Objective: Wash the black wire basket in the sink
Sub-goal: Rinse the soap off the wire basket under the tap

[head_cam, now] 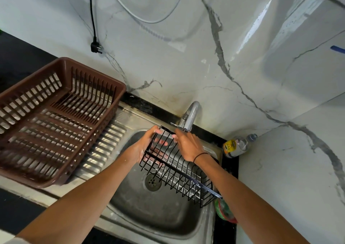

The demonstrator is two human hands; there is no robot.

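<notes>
Both hands hold the black wire basket (177, 167) tilted above the steel sink (158, 212), its far end raised under the faucet (190, 116), probably so water would run along the wires toward the drain (153, 182). Left hand (143, 146) has its fingers curled through the end wires, grasping that end; right hand (188, 144) pinches the top rim beside the spout. Near the left, a brown dish rack (56, 120) sits on the drainboard, likely to receive the rinsed basket. Behind the right wrist a plastic bottle (237, 144) lies on the bench.
</notes>
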